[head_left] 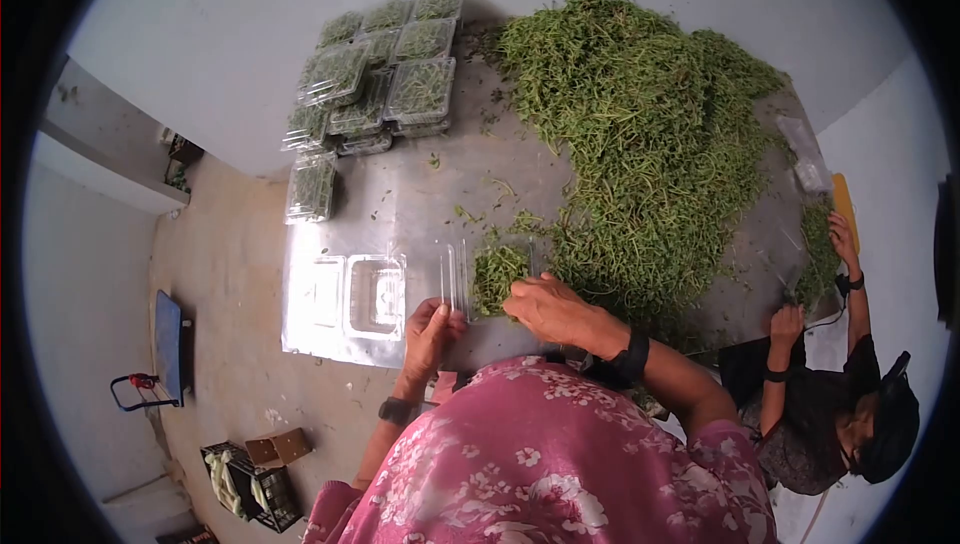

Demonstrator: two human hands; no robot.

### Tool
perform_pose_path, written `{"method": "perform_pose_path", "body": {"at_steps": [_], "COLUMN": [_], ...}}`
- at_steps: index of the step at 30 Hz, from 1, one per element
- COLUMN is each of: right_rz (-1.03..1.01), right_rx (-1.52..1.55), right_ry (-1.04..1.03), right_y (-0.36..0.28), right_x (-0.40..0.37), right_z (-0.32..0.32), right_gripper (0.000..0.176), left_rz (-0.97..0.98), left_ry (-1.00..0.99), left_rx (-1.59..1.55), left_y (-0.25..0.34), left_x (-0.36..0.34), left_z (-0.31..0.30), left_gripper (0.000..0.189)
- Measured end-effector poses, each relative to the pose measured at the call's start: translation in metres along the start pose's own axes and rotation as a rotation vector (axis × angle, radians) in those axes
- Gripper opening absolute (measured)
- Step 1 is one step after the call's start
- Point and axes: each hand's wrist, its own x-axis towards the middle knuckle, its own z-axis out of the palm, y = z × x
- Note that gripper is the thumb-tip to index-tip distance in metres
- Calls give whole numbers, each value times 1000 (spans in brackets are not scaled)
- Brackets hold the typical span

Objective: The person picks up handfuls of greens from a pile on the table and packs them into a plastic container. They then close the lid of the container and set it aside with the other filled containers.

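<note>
Left hand (pixel 430 332): thumb and fingers pinched on near edge of the clear lid (pixel 442 269), which lies open on the left side of the box (pixel 472 284). Right hand (pixel 548 306): fingers curled down at the greens (pixel 500 274) in the box, near right side; can't tell if gripping any. Box sits near front edge of metal counter (pixel 400 194), part filled. Big pile (pixel 650 144) of loose greens just right of it, reaching to the back. Left of lid: shiny clear tray (pixel 376 294), nothing in it. Filled, closed packs (pixel 420 89) stacked back left, one pack (pixel 312 187) nearer the front. Few scraps (pixel 485 212) scattered between. Far right: co-worker (pixel 830 414), both hands by a smaller heap (pixel 818 254) of greens. Floor, left: blue cart (pixel 168 344), black crate (pixel 265 499).
</note>
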Motion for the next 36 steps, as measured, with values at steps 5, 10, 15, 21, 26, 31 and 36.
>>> {"method": "perform_pose_path", "body": {"at_steps": [5, 10, 15, 21, 26, 31, 36], "right_rz": [173, 472, 499, 393, 384, 192, 397], "right_rx": [377, 813, 500, 125, 148, -29, 89], "right_ry": [104, 44, 264, 165, 40, 49, 264], "right_y": [-4, 3, 23, 30, 27, 33, 35], "right_x": [13, 31, 34, -14, -45, -54, -56], "right_z": [-33, -50, -32, -31, 7, 18, -17], "right_gripper": [8, 17, 14, 7, 7, 9, 6], "left_rz": [3, 3, 2, 20, 19, 15, 22], "left_ry": [-1, -6, -1, -5, -6, 5, 4], "left_rx": [-4, -10, -1, -35, -34, -25, 17], "left_y": [0, 2, 1, 2, 4, 4, 4], "left_x": [0, -1, 0, 0, 1, 0, 0], "left_z": [0, 2, 2, 2, 3, 5, 4], "left_gripper": [33, 33, 33, 31, 28, 29, 28]}}
